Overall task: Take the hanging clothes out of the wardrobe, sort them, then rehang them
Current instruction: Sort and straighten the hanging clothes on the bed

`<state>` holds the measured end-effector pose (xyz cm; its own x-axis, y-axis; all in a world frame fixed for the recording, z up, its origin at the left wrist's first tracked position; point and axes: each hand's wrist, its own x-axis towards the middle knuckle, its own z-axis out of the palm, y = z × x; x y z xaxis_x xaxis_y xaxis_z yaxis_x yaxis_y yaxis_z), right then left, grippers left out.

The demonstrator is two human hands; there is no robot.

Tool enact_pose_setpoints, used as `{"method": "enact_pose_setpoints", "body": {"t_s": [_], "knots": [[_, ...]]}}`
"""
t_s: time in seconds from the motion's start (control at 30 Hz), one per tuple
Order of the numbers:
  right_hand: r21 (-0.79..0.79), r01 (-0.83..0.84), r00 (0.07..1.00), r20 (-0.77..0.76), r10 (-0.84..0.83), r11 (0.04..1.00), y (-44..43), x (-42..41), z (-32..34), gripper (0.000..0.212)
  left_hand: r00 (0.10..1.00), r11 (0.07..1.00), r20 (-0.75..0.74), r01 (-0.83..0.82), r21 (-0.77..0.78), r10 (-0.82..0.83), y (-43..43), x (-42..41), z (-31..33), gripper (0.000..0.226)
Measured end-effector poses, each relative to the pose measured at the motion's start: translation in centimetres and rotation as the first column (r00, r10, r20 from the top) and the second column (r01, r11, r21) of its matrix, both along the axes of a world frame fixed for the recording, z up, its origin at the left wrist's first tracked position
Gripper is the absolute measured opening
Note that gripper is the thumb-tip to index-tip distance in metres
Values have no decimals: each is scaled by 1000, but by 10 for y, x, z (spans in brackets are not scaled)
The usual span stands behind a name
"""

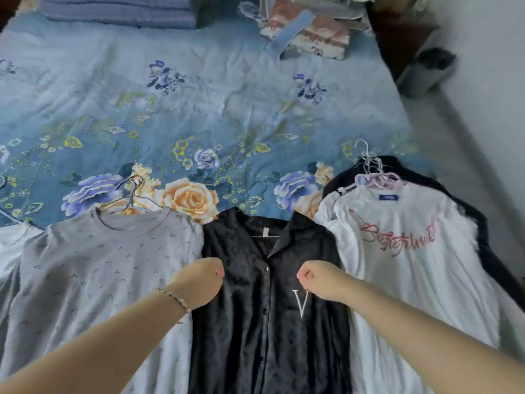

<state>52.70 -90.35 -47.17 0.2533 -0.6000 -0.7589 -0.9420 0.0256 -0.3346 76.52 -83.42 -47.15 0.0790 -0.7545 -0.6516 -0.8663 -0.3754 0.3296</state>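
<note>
Across a blue floral quilted bedspread (199,109) we see clothes laid side by side on hangers: a grey speckled knit top (99,265) on a thin wire hanger (133,194), a black buttoned collared shirt (255,336) in the middle, and a white T-shirt (403,285) on a pink plastic hanger (380,180), overlapping a dark garment (483,231). A folded blue blanket (119,9) and a patterned pillow (309,32) lie at the far end. The black shirt bears a white "V"; the T-shirt's red script is unreadable. Our left hand (199,280), with a beaded bracelet (173,297), and right hand (318,280) hover over the black shirt, fingers curled into fists; we cannot tell whether they pinch cloth.
</note>
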Motion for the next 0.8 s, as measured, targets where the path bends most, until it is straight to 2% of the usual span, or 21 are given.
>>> {"method": "enact_pose_setpoints", "body": {"t_s": [0.13, 0.3, 0.47, 0.53, 0.6, 0.67, 0.7, 0.73, 0.77, 0.8], "knots": [[-41, 143, 990, -12, -143, 989, -12, -88, 17, 24, 996, 998, -74, 44, -54, -48, -34, -77, 14, 28], [-88, 212, 974, -58, -217, 973, -53, -196, 8, 18, 991, 997, -130, 23, -71, -32, -84, -175, 10, 25], [-120, 357, 922, -114, -370, 926, -121, -265, -19, 42, 993, 998, -120, -20, -63, 13, -142, -249, -11, 26], [-104, 398, 905, -116, -408, 912, -153, -269, -34, 39, 994, 998, -112, -23, -62, 16, -160, -264, -22, 24], [-94, 463, 882, -50, -468, 881, -184, -261, -49, 33, 994, 998, -104, -31, -55, 25, -172, -268, -32, 21], [-63, 478, 878, 54, -476, 876, -211, -239, -59, 11, 997, 998, -68, -44, -45, 41, -180, -264, -38, 25], [-61, 482, 874, 102, -475, 874, -225, -227, -66, 24, 998, 998, -50, -42, -50, 39, -183, -260, -39, 25], [-58, 488, 868, 133, -478, 871, -235, -215, -73, 49, 999, 998, -37, -41, -57, 39, -186, -255, -41, 25], [-40, 498, 858, 169, -486, 866, -244, -201, -80, 65, 998, 997, -26, -55, -59, 53, -188, -249, -42, 25], [-19, 484, 862, 183, -473, 875, -251, -188, -88, 74, 997, 996, -18, -76, -47, 75, -190, -243, -42, 24]]}}
